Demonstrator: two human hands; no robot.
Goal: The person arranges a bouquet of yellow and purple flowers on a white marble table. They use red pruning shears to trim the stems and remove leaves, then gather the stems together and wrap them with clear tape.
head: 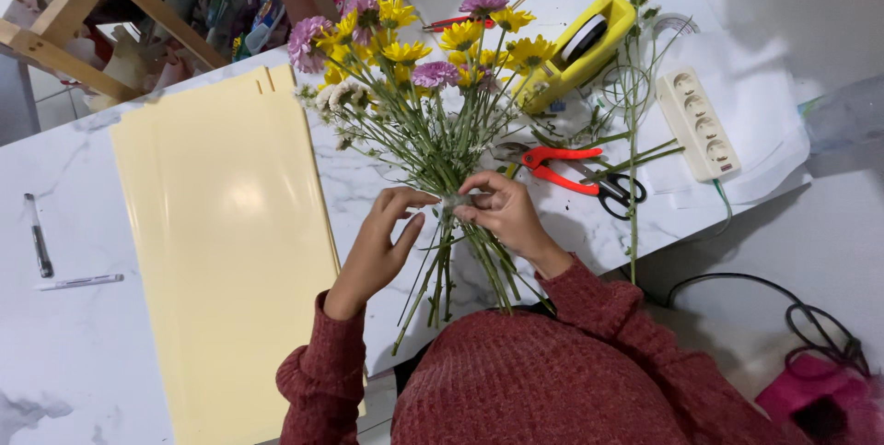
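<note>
A single head-worn camera looks steeply down from just above the person's chest, close over the marble table (83,353), facing away from the body toward the table's far edge

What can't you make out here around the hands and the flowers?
All from the head view:
- What is wrapped round the bouquet stems: the fingertips of the left hand and right hand cover it.
- The pruning shears' blades: hidden under the stems.
- The pink object on the floor: cut off by the frame edge.
- The pens' markings: too small.
</note>
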